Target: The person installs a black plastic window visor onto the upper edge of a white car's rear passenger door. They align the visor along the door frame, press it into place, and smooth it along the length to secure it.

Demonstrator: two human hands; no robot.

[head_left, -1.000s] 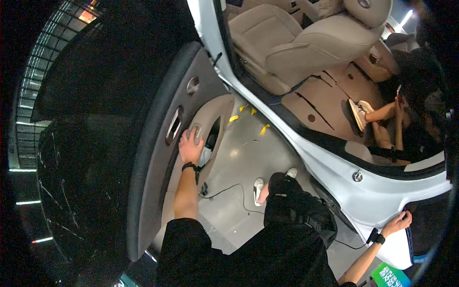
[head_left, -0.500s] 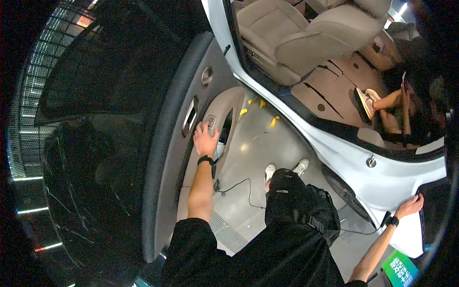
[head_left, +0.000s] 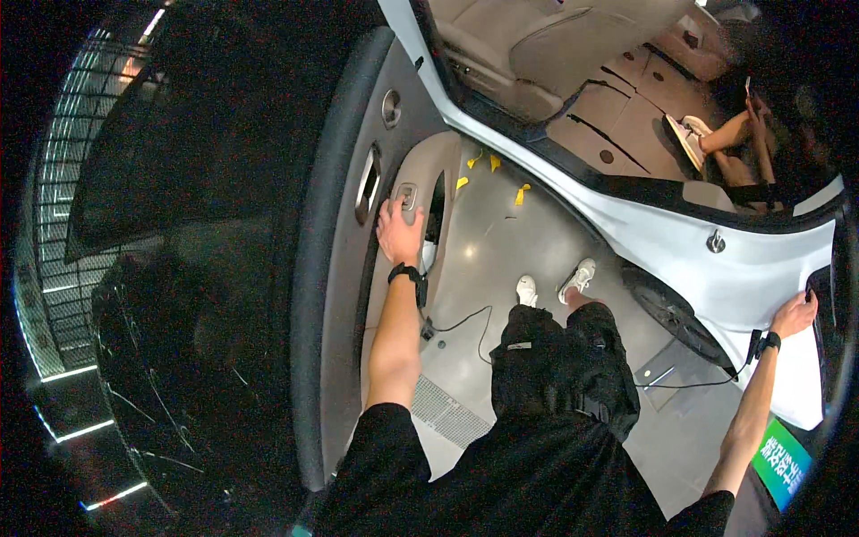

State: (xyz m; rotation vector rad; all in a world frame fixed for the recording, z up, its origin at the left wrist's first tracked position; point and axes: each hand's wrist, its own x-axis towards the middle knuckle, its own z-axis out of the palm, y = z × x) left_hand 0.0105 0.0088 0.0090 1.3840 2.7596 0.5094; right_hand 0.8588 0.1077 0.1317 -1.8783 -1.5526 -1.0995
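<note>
My left hand (head_left: 399,231) rests on the beige armrest (head_left: 428,159) of an open car door, its fingers spread just below the window switch (head_left: 408,195). Nothing is held in it. A metallic inner door handle (head_left: 368,183) sits beside that hand. Far to the right, my right hand (head_left: 795,314) has its fingers curled over the edge of the white car body (head_left: 662,224), behind the rear door opening. Its fingertips are partly hidden. Both wrists wear black bands, and a thin black cable (head_left: 461,320) hangs from the left one.
A beige seat (head_left: 510,45) stands inside the car. Farther back sits a person, with bare legs and light shoes (head_left: 687,141). Yellow tape marks (head_left: 522,194) lie on the grey floor by a metal grate (head_left: 447,412). A green sign (head_left: 780,461) is at lower right.
My left hand has slid back slightly from the window switch toward me. The view has shifted, and my feet have changed stance. My right hand stays on the body edge.
</note>
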